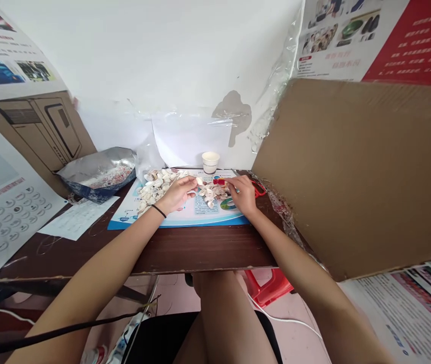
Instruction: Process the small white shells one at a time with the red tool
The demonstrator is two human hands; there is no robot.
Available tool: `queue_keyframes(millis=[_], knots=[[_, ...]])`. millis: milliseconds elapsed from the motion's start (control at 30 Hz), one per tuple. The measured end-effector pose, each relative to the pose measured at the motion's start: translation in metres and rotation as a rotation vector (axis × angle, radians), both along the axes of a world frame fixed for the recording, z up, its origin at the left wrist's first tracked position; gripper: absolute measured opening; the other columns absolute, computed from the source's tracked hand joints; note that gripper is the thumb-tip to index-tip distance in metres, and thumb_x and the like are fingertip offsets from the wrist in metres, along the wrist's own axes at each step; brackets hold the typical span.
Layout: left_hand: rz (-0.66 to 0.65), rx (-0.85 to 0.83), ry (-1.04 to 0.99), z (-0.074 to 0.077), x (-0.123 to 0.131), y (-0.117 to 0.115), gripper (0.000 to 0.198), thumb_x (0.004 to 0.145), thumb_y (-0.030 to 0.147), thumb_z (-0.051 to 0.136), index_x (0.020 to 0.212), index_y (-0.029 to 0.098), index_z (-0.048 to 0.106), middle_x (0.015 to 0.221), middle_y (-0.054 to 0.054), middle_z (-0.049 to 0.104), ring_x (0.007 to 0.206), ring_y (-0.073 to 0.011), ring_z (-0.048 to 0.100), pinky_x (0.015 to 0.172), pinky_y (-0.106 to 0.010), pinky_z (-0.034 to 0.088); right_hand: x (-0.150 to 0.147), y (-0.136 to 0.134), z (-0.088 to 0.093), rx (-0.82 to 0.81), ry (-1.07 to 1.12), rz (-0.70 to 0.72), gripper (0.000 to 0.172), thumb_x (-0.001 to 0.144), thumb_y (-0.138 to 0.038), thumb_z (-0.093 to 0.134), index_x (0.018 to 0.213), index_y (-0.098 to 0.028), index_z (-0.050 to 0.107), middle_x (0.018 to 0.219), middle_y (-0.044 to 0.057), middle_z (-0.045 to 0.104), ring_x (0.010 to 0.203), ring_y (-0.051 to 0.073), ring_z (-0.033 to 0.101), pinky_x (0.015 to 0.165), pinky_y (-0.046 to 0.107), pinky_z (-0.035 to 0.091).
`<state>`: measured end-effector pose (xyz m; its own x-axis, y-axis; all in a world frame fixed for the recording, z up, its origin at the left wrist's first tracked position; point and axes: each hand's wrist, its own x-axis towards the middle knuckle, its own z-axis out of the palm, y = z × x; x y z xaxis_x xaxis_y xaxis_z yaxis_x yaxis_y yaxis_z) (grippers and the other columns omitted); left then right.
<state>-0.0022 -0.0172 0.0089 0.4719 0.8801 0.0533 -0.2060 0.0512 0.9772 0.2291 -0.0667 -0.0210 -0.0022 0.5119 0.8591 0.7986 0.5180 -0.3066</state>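
My left hand (176, 195) reaches over the printed blue-and-white paper mat (196, 216), its fingertips pinching a small pale seashell (199, 181). A black band circles that wrist. My right hand (243, 195) grips a small red object (219, 182) at its fingertips, though its exact kind is too small to tell. Under this hand lie red-handled scissors (258, 189), partly hidden. Between my hands is a heap of pale shells (211, 193), and a larger heap (157, 187) lies left of my left hand.
A white paper cup (210, 163) stands behind the mat against the wall. A silver foil bag (97, 174) holding pink-white grains lies at the left, beside a loose paper sheet (77, 217). A cardboard panel (352, 172) rises at the right of the dark wooden table (200, 250).
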Motion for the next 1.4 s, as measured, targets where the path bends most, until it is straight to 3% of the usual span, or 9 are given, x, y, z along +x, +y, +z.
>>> queue_keyframes(millis=[133, 300, 400, 567, 733, 1033, 1133, 1267, 1400], knots=[[0.152, 0.172, 0.226, -0.002, -0.001, 0.000, 0.036, 0.071, 0.049, 0.075, 0.083, 0.017, 0.065, 0.086, -0.004, 0.065, 0.080, -0.0153, 0.056, 0.073, -0.029, 0.044, -0.008, 0.000, -0.005, -0.010, 0.020, 0.078, 0.022, 0.093, -0.024, 0.054, 0.097, -0.020, 0.075, 0.088, 0.006, 0.074, 0.083, 0.021, 0.063, 0.078, 0.036, 0.051], [0.194, 0.845, 0.780, -0.013, 0.002, -0.002, 0.021, 0.088, 0.033, 0.054, 0.086, 0.019, 0.069, 0.094, -0.006, 0.069, 0.088, -0.0210, 0.062, 0.076, -0.032, 0.047, -0.005, -0.001, -0.004, -0.037, 0.052, 0.051, 0.024, 0.093, -0.026, 0.052, 0.097, -0.021, 0.076, 0.087, 0.005, 0.074, 0.081, 0.022, 0.064, 0.078, 0.038, 0.052], [0.213, 1.051, 1.006, -0.015, 0.004, -0.003, 0.026, 0.092, 0.027, 0.046, 0.093, 0.019, 0.071, 0.101, -0.008, 0.068, 0.099, -0.0243, 0.062, 0.073, -0.032, 0.047, -0.001, -0.001, -0.003, -0.066, 0.060, 0.015, 0.024, 0.093, -0.028, 0.052, 0.096, -0.023, 0.075, 0.087, 0.005, 0.074, 0.081, 0.022, 0.064, 0.078, 0.038, 0.052], [0.208, 1.078, 1.098, -0.016, 0.007, -0.001, 0.027, 0.093, 0.023, 0.044, 0.096, 0.020, 0.071, 0.102, -0.008, 0.069, 0.100, -0.0251, 0.063, 0.075, -0.034, 0.049, -0.005, -0.002, -0.003, -0.086, 0.056, 0.028, 0.024, 0.094, -0.030, 0.052, 0.095, -0.022, 0.075, 0.087, 0.006, 0.074, 0.082, 0.022, 0.065, 0.079, 0.038, 0.051], [0.181, 1.079, 1.039, -0.018, 0.006, 0.003, 0.025, 0.090, 0.018, 0.047, 0.099, 0.018, 0.070, 0.106, -0.008, 0.069, 0.107, -0.0259, 0.061, 0.090, -0.037, 0.050, -0.007, -0.003, -0.003, -0.122, 0.074, 0.037, 0.021, 0.093, -0.026, 0.055, 0.097, -0.022, 0.075, 0.088, 0.005, 0.074, 0.084, 0.021, 0.064, 0.080, 0.037, 0.050], [0.139, 1.066, 1.015, -0.019, -0.001, 0.012, 0.050, 0.081, 0.001, 0.035, 0.114, 0.018, 0.069, 0.120, -0.007, 0.068, 0.114, -0.0250, 0.062, 0.099, -0.040, 0.049, -0.006, -0.003, 0.000, -0.085, 0.080, 0.007, 0.020, 0.090, -0.018, 0.057, 0.097, -0.023, 0.075, 0.086, 0.003, 0.074, 0.081, 0.019, 0.066, 0.077, 0.035, 0.051], [0.135, 1.057, 0.998, -0.020, 0.000, 0.014, 0.045, 0.085, 0.005, 0.036, 0.112, 0.018, 0.069, 0.119, -0.007, 0.069, 0.111, -0.0251, 0.063, 0.100, -0.042, 0.049, -0.006, -0.002, -0.001, -0.105, 0.063, 0.011, 0.021, 0.089, -0.017, 0.057, 0.098, -0.023, 0.075, 0.087, 0.003, 0.074, 0.082, 0.019, 0.066, 0.079, 0.036, 0.052], [0.133, 1.086, 0.962, -0.020, 0.003, 0.014, 0.031, 0.092, 0.024, 0.045, 0.109, 0.017, 0.070, 0.115, -0.009, 0.069, 0.110, -0.0265, 0.062, 0.100, -0.043, 0.049, -0.007, -0.002, -0.001, -0.140, 0.052, 0.039, 0.022, 0.088, -0.016, 0.058, 0.099, -0.023, 0.075, 0.092, 0.003, 0.075, 0.084, 0.019, 0.066, 0.080, 0.036, 0.053], [0.213, 1.164, 0.989, -0.014, 0.002, 0.008, 0.032, 0.090, 0.018, 0.044, 0.109, 0.015, 0.070, 0.114, -0.011, 0.067, 0.112, -0.0264, 0.058, 0.103, -0.042, 0.046, -0.008, -0.006, 0.000, -0.145, 0.090, 0.046, 0.020, 0.089, -0.017, 0.059, 0.098, -0.023, 0.076, 0.088, 0.002, 0.075, 0.082, 0.018, 0.066, 0.079, 0.035, 0.053]])
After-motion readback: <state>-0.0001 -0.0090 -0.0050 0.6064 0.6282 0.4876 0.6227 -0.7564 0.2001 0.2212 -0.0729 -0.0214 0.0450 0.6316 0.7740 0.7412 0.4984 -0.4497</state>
